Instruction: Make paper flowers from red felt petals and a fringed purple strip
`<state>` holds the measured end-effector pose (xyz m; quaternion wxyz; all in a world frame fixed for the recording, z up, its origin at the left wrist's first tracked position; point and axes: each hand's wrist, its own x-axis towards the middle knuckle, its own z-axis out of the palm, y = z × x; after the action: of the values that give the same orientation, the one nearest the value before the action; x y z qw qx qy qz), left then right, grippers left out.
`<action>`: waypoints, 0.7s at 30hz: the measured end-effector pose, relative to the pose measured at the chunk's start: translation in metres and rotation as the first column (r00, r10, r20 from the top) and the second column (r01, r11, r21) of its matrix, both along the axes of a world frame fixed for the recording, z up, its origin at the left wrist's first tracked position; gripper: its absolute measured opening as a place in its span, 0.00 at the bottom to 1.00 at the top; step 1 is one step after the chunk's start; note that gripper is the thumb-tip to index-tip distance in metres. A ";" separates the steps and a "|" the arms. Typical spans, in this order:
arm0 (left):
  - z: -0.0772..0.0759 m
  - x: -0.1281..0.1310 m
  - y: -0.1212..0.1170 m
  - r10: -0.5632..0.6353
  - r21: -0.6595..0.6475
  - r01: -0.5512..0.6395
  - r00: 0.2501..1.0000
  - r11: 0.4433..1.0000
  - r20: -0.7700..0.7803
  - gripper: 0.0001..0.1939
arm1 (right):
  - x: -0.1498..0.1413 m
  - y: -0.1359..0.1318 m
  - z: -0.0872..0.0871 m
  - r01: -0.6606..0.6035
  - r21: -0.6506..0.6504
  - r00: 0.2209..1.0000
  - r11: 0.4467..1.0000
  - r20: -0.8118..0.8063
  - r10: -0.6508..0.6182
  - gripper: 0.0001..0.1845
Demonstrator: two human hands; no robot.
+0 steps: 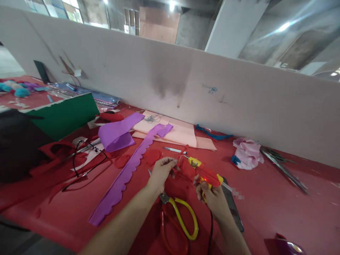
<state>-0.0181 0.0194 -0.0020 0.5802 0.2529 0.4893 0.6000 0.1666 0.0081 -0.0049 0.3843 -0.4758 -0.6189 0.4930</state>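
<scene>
My right hand [209,193] is wrapped round a yellow and red hot glue gun [211,175]. A red light glows on its side, a clear glue stick juts from its rear, and a dark cord [211,226] hangs below. The nozzle points toward my left hand [162,173], whose thumb and fingertips pinch a small red piece of material [183,168]. Part of that piece is hidden by the fingers, and it blends into the red tabletop. Just below my hands lie scissors [183,212] with one yellow and one red handle. A dark phone [233,205] lies beside my right wrist.
A scalloped purple strip [127,173], a folded purple sheet [117,132] and peach sheets [177,129] lie beyond my hands. Eyeglasses [90,159] and a green box [66,115] are at left. Crumpled pink material [247,152] lies right. A white partition [127,71] borders the table.
</scene>
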 end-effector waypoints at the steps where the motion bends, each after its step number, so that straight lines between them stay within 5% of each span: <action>1: 0.000 0.000 0.000 0.000 0.000 0.000 1.000 1.000 0.001 0.12 | 0.001 0.000 0.002 0.004 0.007 1.000 1.000 0.007 -0.004 0.24; 6: 0.001 -0.003 0.000 0.012 0.003 -0.012 1.000 1.000 0.011 0.13 | 0.042 0.012 0.014 0.224 0.101 0.915 0.969 0.320 -0.245 0.26; 8: 0.003 -0.003 -0.001 0.017 0.004 -0.017 1.000 1.000 0.024 0.13 | 0.072 0.023 0.016 0.304 0.198 0.715 0.932 0.599 -0.361 0.24; 11: 0.005 -0.004 -0.002 0.035 -0.012 -0.035 0.999 0.999 0.034 0.13 | 0.115 0.038 0.013 0.419 0.277 0.235 0.865 0.887 -0.398 0.24; 12: 0.006 -0.004 -0.002 0.044 -0.023 -0.043 0.999 0.999 0.032 0.13 | 0.126 0.042 0.011 0.436 0.278 0.179 0.856 0.905 -0.385 0.23; 16: 0.003 -0.006 0.000 0.065 -0.058 -0.064 0.998 0.996 0.026 0.14 | 0.139 0.044 0.005 0.448 0.265 0.112 0.854 0.931 -0.347 0.17; 21: 0.000 -0.006 0.001 0.048 -0.081 -0.046 0.998 0.996 0.031 0.15 | 0.101 0.029 0.017 0.375 0.340 0.083 0.862 0.914 -0.396 0.21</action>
<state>-0.0242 0.0205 -0.0025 0.5836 0.2077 0.5093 0.5974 0.2679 0.0367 0.0117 0.0295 -0.8168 -0.5748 -0.0404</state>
